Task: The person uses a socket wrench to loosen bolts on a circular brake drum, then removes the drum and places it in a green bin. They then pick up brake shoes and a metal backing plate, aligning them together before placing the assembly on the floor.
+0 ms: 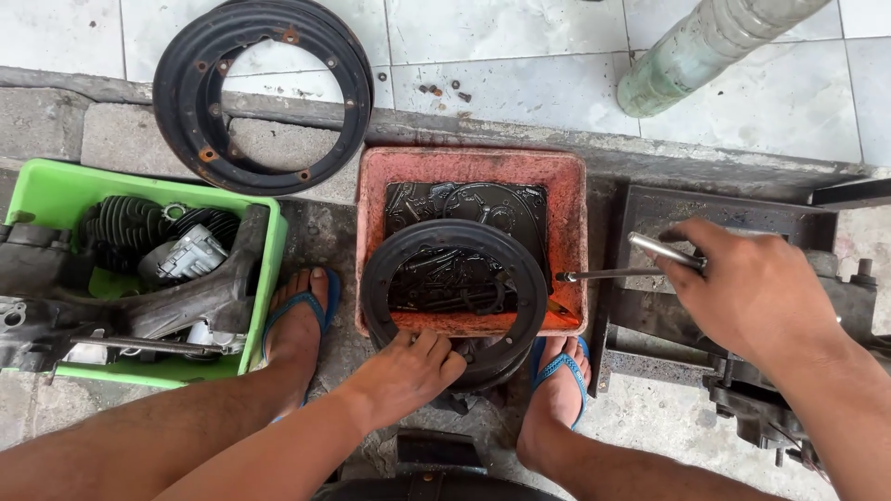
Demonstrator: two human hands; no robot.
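— Down at six o'clock of the head view, what did your left hand [408, 371] have?

— I had it closed on the near edge of the black wheel rim [453, 299], fingers curled over the lip. That rim leaned on the red tray [566, 186], which sat at the centre with dark oily parts in it, between my two feet in blue sandals [302, 320].

— And your right hand [742, 288]?

— At three o'clock I gripped a metal T-handle wrench [640, 264] tight around its crossbar; its shaft pointed toward nine o'clock, tip just over the tray's right wall, beside the rim.

— What lay around?

— At nine o'clock stood a green bin [56, 190] holding engine parts; at eleven, a second black rim [264, 93] lay flat across the kerb. Under my right wrist sat a grey engine casing [742, 390].
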